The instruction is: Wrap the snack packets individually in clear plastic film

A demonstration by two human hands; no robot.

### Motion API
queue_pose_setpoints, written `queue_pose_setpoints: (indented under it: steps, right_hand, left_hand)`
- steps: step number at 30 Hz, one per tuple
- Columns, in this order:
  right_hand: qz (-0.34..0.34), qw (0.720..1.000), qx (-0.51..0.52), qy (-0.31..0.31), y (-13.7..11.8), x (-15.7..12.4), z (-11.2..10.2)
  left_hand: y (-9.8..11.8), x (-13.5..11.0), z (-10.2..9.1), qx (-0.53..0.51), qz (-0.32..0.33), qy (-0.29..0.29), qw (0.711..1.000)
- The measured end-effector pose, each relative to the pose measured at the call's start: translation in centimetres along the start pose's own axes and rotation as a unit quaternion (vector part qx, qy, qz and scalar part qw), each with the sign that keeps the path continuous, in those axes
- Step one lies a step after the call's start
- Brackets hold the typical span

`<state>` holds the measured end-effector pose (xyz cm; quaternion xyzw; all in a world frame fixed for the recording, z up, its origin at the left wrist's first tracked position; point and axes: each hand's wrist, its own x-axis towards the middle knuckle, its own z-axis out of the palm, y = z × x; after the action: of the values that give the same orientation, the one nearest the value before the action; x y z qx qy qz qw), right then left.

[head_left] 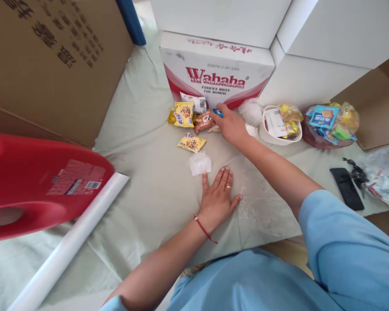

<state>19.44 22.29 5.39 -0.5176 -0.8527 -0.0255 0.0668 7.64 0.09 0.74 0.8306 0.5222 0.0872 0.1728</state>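
Note:
My left hand (216, 194) lies flat on the cloth, fingers spread, with a ring and a red string bracelet. Just beyond its fingertips sits a small crumpled clear plastic bag (200, 164). My right hand (231, 125) reaches to the snack pile, its fingers closed on a small blue packet (218, 113), mostly hidden by the hand. Left of it are a brown snack packet (202, 122), a yellow cookie packet (183, 114) and a white packet (194, 103) behind. Another yellow cookie packet (192, 142) lies nearer to me, apart from the pile.
A Wahaha water carton (218, 77) stands behind the pile. To the right are a white basket (278, 139) and a reddish bowl (314, 140) of snacks, a black phone (346, 188) and keys (356, 172). At left are a red plastic object (45, 185) and a white roll (74, 237).

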Motion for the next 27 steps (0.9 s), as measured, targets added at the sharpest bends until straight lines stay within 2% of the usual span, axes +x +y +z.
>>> queue_pose_setpoints:
  steps: [3,6,9,11,13,15,18,20,21,22,23,25,27]
  right_hand:
    - [-0.031,0.999,0.014,-0.014,-0.8,1.5,0.1]
    - [-0.012,0.999,0.049,0.014,-0.7,0.7,-1.5]
    - [0.048,0.989,0.119,0.071,1.1,-3.0,-4.0]
    - [0.119,0.964,0.214,0.100,3.0,-6.9,-5.7]
    - [0.201,0.907,0.351,0.118,4.9,-11.5,-7.1]
    - [0.274,0.820,0.489,0.112,6.3,-16.1,-7.9]
    - [0.352,0.704,0.612,0.068,7.1,-21.7,-8.0]
    - [0.375,0.661,0.648,0.049,6.8,-23.7,-7.2]
    - [0.376,0.655,0.655,0.036,6.6,-24.3,-6.6]
    - [0.372,0.662,0.650,0.018,6.3,-24.6,-5.9]
    - [0.366,0.687,0.628,-0.003,5.9,-24.7,-5.3]
    - [0.361,0.778,0.513,-0.022,5.2,-24.7,-4.2]
    - [0.358,0.870,0.338,0.006,4.5,-24.6,-3.7]
  left_hand:
    - [-0.3,-0.1,-0.3,-0.006,0.020,0.022,1.000]
    - [-0.5,-0.1,-0.1,-0.022,0.086,0.048,0.995]
    - [-0.8,0.1,0.7,-0.052,0.197,0.027,0.979]
    - [-0.8,0.3,1.2,-0.070,0.240,-0.006,0.968]
    - [-0.6,0.4,1.3,-0.079,0.228,-0.021,0.970]
    - [-0.5,0.5,0.9,-0.088,0.183,-0.013,0.979]
    - [-0.3,0.5,-0.3,-0.101,0.122,0.025,0.987]
    - [-0.3,0.3,-0.8,-0.094,0.094,0.056,0.990]
    - [-0.3,0.3,-1.0,-0.084,0.087,0.068,0.990]
    - [-0.3,0.2,-1.1,-0.072,0.082,0.077,0.991]
    - [-0.3,0.1,-1.1,-0.059,0.077,0.082,0.992]
    - [-0.4,-0.1,-1.1,-0.032,0.065,0.086,0.994]
    - [-0.4,-0.2,-1.1,-0.008,0.053,0.088,0.995]
